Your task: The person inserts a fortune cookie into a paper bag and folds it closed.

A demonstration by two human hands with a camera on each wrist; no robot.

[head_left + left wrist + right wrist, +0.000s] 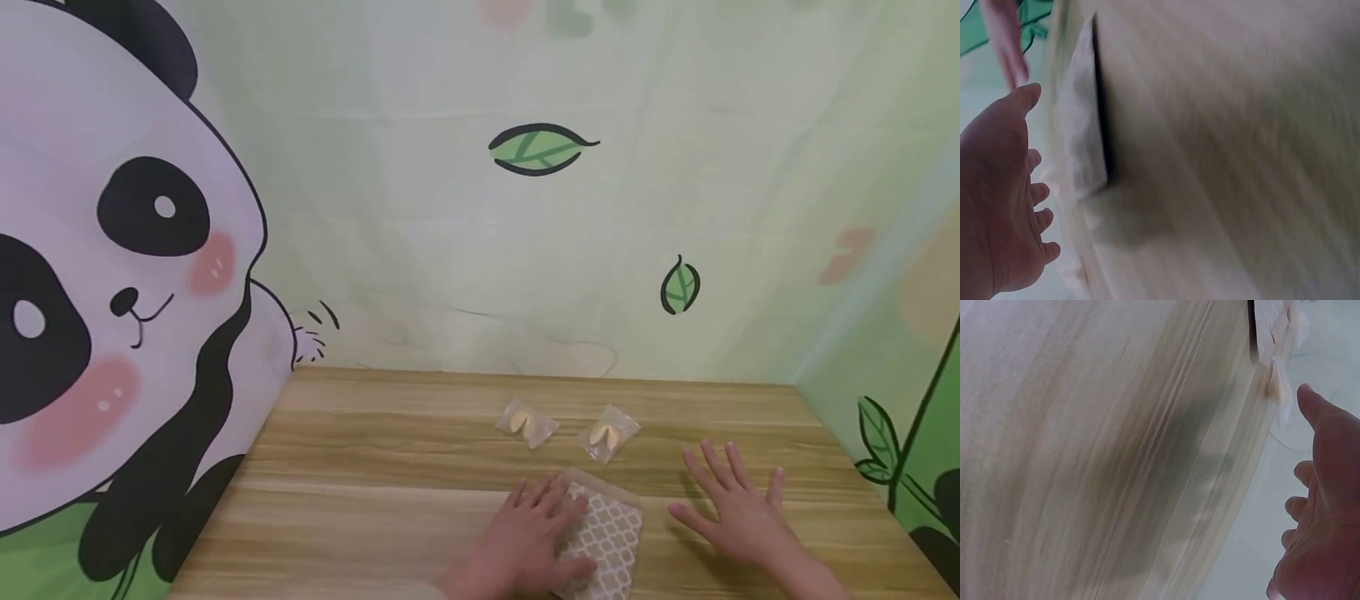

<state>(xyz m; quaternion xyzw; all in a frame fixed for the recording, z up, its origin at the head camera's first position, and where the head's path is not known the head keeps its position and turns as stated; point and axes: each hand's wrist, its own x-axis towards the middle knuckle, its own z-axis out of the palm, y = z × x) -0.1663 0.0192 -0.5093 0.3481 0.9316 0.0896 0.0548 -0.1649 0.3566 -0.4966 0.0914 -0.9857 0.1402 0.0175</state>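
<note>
A flat rectangular item with a white-and-beige lattice pattern (611,533) lies on the table, a plain beige strip along its far edge. My left hand (528,529) is above its left side with fingers extended, covering part of it. The left wrist view shows a gap between that hand and the item's dark-edged side (1102,106). To the right, my right hand (738,512) hovers over the tabletop with fingers spread, holding nothing. Beyond the patterned item lie two fortune cookies in clear wrappers, a left one (522,425) and a right one (604,436).
The wood-grain table (360,467) ends at a pale fabric backdrop (405,208) printed with leaves and a large panda (157,308) on the left. More printed fabric (900,333) stands along the right side.
</note>
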